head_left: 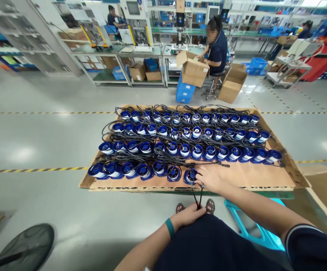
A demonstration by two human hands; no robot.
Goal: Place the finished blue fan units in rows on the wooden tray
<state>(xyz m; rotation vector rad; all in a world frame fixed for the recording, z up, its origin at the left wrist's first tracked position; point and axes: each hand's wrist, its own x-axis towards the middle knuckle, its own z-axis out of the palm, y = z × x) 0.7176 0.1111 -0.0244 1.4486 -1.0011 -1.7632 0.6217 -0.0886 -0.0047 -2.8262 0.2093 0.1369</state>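
Note:
Low in front of my body, my left hand point(191, 214) is closed around a black cable point(199, 201), with two strands rising from the grip. One strand runs up to the open top of a blue round housing point(191, 176) at the front of the tray. The other reaches the fingertips of my right hand point(208, 178), which is closed in a pinch at the housing's right side. Thin wires show inside the housing. Just left stands another blue housing point(173, 173) with a black cable looped over it.
A shallow cardboard-lined tray point(259, 175) carries rows of blue housings with coiled black cables. A turquoise stool point(261, 229) stands below right, and a fan point(28, 246) at lower left. Beyond the aisle, a person point(218, 49) sits by an open cardboard box point(194, 71) on blue crates point(185, 90).

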